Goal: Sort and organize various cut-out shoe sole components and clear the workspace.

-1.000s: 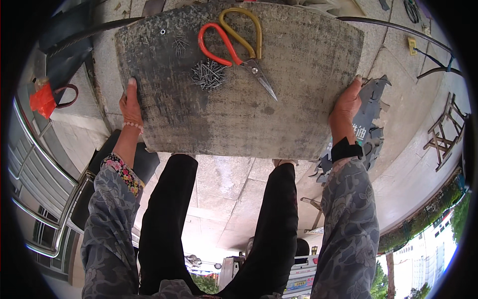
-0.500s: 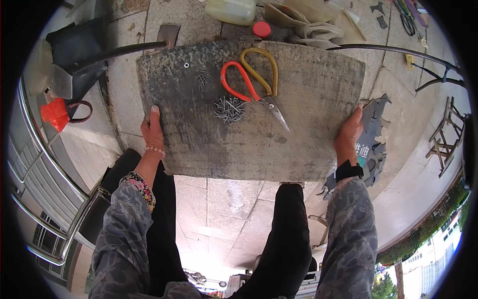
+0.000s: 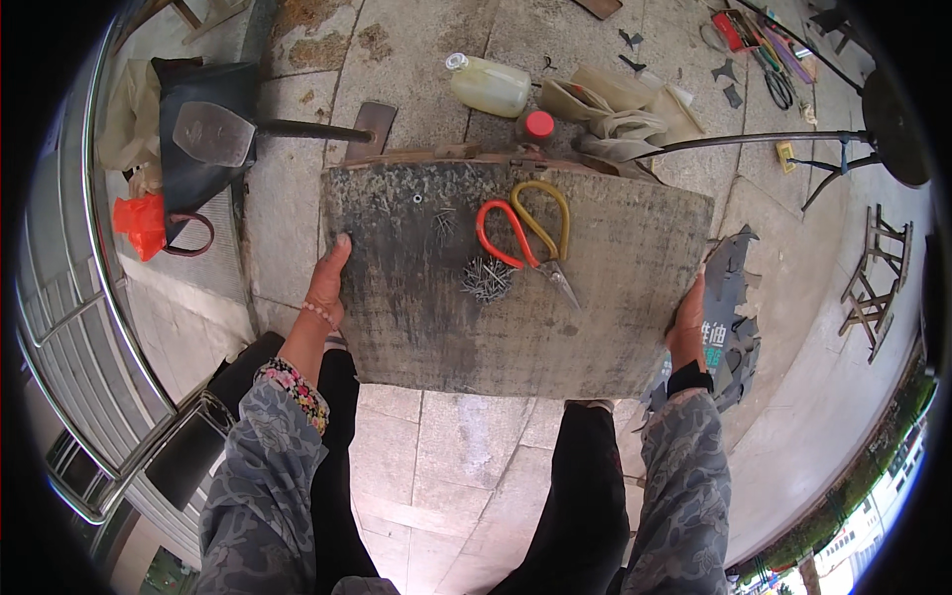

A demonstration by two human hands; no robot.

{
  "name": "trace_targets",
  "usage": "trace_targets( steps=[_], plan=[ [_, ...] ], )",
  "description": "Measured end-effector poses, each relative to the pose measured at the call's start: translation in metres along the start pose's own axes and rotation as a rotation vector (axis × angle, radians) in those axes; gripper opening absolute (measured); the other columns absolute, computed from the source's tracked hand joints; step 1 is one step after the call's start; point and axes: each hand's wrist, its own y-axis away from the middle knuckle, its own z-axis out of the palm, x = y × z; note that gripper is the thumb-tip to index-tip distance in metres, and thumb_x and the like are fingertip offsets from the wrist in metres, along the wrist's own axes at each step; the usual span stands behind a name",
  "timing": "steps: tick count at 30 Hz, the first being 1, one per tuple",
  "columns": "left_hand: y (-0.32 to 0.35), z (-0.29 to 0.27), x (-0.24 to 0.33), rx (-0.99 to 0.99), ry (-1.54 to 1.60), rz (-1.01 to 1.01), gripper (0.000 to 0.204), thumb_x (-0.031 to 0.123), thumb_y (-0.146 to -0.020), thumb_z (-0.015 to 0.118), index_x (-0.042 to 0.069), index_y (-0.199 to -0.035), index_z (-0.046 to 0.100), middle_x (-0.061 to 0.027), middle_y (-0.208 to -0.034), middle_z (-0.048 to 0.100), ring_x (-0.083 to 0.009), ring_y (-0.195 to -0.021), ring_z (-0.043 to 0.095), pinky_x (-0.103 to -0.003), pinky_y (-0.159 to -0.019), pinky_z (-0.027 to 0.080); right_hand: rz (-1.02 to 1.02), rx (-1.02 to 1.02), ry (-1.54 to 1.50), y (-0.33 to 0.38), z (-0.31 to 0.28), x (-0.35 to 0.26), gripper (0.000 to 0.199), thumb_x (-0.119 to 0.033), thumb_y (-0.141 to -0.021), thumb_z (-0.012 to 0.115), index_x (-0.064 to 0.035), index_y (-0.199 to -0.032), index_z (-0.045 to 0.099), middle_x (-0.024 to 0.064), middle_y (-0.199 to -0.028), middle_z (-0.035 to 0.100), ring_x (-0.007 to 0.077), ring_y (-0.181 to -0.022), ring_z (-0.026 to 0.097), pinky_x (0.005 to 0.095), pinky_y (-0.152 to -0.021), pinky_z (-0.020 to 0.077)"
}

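Observation:
A worn grey board (image 3: 615, 337) spans the space between my hands, in front of my legs. My left hand (image 3: 327, 283) is closed on its left edge, with the thumb on top and the other fingers partly hidden. At the right edge, my right hand (image 3: 686, 319) grips the board, its fingers mostly out of sight. On top lie scissors (image 3: 552, 270) with one red and one yellow handle loop, blades toward me. Beside them sits a pile of nails (image 3: 487, 282). Farther off are a smaller cluster of nails (image 3: 444, 226) and a small metal nut (image 3: 417, 198).
Past the board stand a bottle of yellowish liquid (image 3: 491, 87) and a red-capped container (image 3: 538, 125). Metal stands flank it, one with a flat plate (image 3: 213, 134). Torn dark sheeting (image 3: 732, 347) lies right, near a wooden stool frame (image 3: 877, 283). A metal railing (image 3: 124, 327) runs left.
The board, with everything on it, now appears lower and smaller in view. More pavement shows beyond it. Both hands still hold its sides, and the scissors and nails keep their places on it.

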Motion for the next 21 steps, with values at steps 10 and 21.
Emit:
trace_targets(
  steps=[10, 21],
  plan=[
    [0.081, -0.05, -0.1, 0.034, 0.058, 0.04, 0.068, 0.057, -0.086, 0.058, 0.003, -0.127, 0.05, -0.0102, -0.118, 0.058, -0.0245, -0.107, 0.057, -0.041, -0.093, 0.046, -0.015, 0.171, -0.19, 0.084, -0.088, 0.131, 0.067, -0.06, -0.092, 0.035, -0.0141, -0.14, 0.042, 0.0078, -0.137, 0.049, 0.031, -0.122, 0.046, 0.0457, -0.103, 0.0351],
    [0.098, -0.096, -0.224, 0.183, 0.153, -0.095, 0.081, 0.063, -0.085, 0.054, 0.001, -0.137, 0.043, -0.0072, -0.134, 0.047, -0.0196, -0.121, 0.041, -0.038, -0.105, 0.028, 0.121, 0.178, -0.03, 0.061, -0.127, 0.199, 0.065, -0.058, -0.092, 0.038, -0.01, -0.135, 0.047, 0.0073, -0.131, 0.053, 0.0273, -0.116, 0.052, 0.0405, -0.1, 0.039]
  ],
)
